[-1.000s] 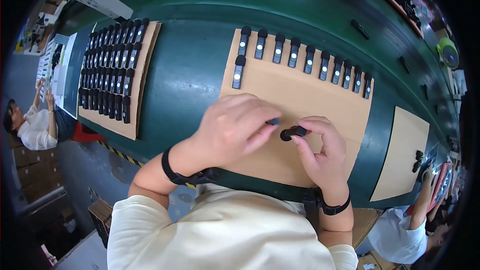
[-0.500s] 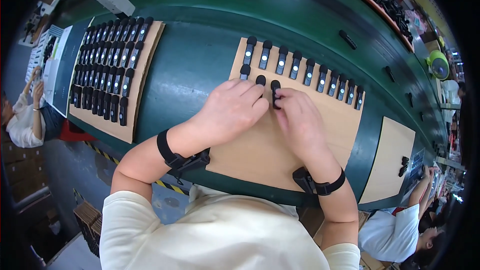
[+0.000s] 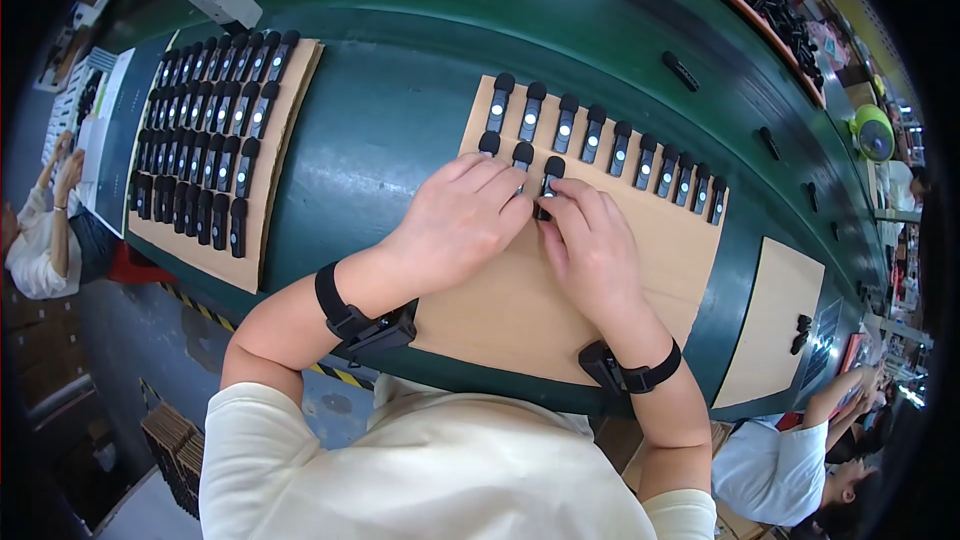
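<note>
Small black wireless microphones with round foam tops lie on a brown cardboard sheet (image 3: 480,300) in front of me. Several make up the far row; a nearer row starts at the left with one microphone (image 3: 489,143) partly behind my knuckles. My left hand (image 3: 462,222) is closed, its fingertips at the lower body of the second microphone (image 3: 523,154); what they grip is partly hidden. Between the thumb and fingers of my right hand (image 3: 590,245) is the third microphone (image 3: 552,172), lying foam end away from me, its pale round mark showing.
A cardboard sheet (image 3: 252,278) at left carries several full rows of microphones. Farther right lies another sheet (image 3: 765,330) with small black pieces. Loose black pieces (image 3: 681,71) rest on the green surface beyond. Co-workers sit at left (image 3: 45,250) and lower right (image 3: 775,465).
My right fingers have shifted slightly left and lower on the third microphone, uncovering its pale mark. More of the second microphone shows beside my left hand. The loose pieces appear farther left.
</note>
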The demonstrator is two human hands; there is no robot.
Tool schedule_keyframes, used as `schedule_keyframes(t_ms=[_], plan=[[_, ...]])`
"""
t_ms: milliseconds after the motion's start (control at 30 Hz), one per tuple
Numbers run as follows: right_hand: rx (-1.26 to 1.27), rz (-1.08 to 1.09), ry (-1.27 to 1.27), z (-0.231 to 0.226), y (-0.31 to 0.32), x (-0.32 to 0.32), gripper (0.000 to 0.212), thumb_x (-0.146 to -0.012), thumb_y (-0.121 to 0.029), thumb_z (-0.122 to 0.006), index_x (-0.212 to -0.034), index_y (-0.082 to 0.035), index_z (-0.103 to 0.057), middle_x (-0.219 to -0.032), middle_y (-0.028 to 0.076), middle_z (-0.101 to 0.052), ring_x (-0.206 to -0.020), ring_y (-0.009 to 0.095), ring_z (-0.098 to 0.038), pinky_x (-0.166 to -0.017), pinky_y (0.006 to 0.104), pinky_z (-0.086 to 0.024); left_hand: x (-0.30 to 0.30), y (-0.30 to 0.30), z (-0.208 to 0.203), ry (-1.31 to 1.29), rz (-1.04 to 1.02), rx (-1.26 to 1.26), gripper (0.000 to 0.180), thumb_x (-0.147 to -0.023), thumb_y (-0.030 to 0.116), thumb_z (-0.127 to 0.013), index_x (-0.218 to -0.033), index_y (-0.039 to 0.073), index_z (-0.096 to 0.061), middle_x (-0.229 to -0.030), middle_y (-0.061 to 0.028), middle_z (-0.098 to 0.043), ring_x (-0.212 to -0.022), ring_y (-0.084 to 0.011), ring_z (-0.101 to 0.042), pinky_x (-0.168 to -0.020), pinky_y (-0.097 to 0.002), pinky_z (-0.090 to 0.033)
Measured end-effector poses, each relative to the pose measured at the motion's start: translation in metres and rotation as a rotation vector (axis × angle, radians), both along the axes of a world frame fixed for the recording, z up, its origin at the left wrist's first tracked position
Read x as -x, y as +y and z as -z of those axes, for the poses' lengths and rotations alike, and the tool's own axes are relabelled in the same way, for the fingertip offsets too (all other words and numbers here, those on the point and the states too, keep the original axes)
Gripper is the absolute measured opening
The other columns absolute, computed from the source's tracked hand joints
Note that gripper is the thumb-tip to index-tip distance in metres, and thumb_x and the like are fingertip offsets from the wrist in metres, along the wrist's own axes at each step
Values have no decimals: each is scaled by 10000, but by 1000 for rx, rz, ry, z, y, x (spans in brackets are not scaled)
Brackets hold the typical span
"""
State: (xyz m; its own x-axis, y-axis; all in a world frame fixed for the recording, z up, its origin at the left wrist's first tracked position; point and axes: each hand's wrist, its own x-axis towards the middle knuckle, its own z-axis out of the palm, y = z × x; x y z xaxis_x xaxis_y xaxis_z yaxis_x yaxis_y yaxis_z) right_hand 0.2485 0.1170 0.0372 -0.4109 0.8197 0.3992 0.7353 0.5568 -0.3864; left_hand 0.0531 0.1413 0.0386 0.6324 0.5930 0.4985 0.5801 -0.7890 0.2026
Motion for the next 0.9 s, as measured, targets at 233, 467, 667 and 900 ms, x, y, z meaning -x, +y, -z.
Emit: schedule_keyframes(t_ms=[233,467,667,900], plan=[[-13,20,15,3,2,-2,299,-711,16,-724,-990,-29,-623,-1106,134,-601,-908,316,-613,-777,386,-517,-3,1,1,-34,-11,-10,176,-719,99,-629,-880,33,-604,-1070,-134,-617,-1021,-293,-601,-937,-428,-486],[53,9,-16,-20,-5,-15,345,-713,3,-737,-1032,-26,-611,-1162,162,-585,-947,319,-617,-796,385,-519,0,-26,-16,76,118,149,416,-684,233,-741,-1033,60,-597,-1228,-153,-549,-1159,-323,-529,-1014,-465,-424],[142,60,-1,-46,-13,-49,343,-743,13,-720,-1061,-34,-602,-1212,152,-563,-959,306,-616,-811,375,-510,5,-59,-16,265,285,377,740,-666,401,-793,-1292,102,-535,-1432,-191,-409,-1338,-365,-379,-1106,-522,-305],[205,196,-49,-57,-28,-92,318,-772,29,-688,-1069,-36,-594,-1235,141,-551,-1001,311,-612,-852,369,-499,5,-64,-10,358,348,433,859,-679,483,-784,-1406,150,-470,-1512,-196,-315,-1417,-384,-263,-1132,-570,-230]])
